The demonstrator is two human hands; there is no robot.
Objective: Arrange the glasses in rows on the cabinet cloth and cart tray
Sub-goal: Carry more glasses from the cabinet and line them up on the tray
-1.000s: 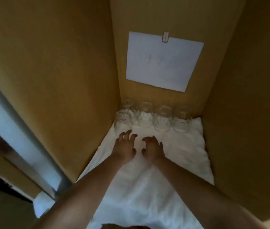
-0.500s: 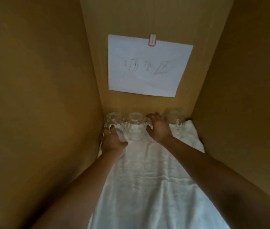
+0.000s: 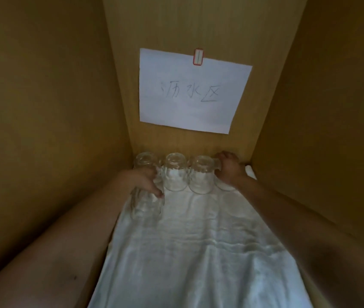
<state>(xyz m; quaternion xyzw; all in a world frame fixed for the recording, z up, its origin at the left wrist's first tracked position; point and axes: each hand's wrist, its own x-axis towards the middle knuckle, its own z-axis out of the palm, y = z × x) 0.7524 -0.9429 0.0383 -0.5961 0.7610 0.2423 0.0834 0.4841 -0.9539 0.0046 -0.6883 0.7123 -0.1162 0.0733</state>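
Your left hand (image 3: 146, 182) reaches in along the left wall of the cabinet (image 3: 43, 107). Its grip is closed over the top of the front glass (image 3: 146, 205), with the fingers curled down the glass's right side. That front glass stands on the white cloth (image 3: 199, 263) at the cloth's left edge, alone and just in front of the back row.

The back row runs along the cloth's far edge, against the rear wall. The corner glass (image 3: 146, 162) sits in the far left corner, partly behind your left wrist. Next to it are the second glass (image 3: 175, 173) and the third glass (image 3: 201, 176), close enough to each other that they look to be touching.

Your right hand (image 3: 230, 171) is at the right end of that row, near the far right corner of the cloth. Its grip wraps over the fourth glass (image 3: 224, 186), which your hand mostly hides; only its lower part shows beneath your palm, just beside the third glass.

The cloth is wrinkled and covers the cabinet floor from the rear wall back toward you. On the rear wall above the glasses hangs a white paper sheet (image 3: 190, 92) with handwritten characters, with a small red-edged label (image 3: 198, 57) at its top edge.
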